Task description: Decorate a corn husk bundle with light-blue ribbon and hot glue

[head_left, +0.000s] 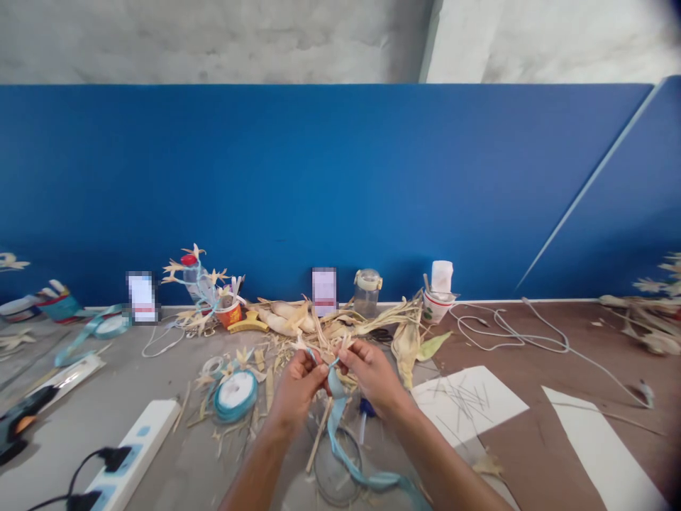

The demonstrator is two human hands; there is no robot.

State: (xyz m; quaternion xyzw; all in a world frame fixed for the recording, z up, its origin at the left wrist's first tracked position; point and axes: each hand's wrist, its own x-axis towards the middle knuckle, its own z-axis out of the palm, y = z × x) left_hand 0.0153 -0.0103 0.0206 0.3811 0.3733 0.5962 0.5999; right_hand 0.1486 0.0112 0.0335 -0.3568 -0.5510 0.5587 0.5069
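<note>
Just above the cluttered table (186, 468), the left hand (296, 389) and right hand (374, 375) pinch a blue ribbon (335, 389) against dry husk strips (345, 342), fingers pressed together; the ribbon looks soft, light and slippery, so it is probably best held close to the husks.

This is looking like a craft workbench: blue partition panels (340, 184) are fencing off the desk (79, 426). Dried corn husks (298, 319), a ribbon spool (235, 394) and a power strip (141, 440) are lying scattered across it.
</note>
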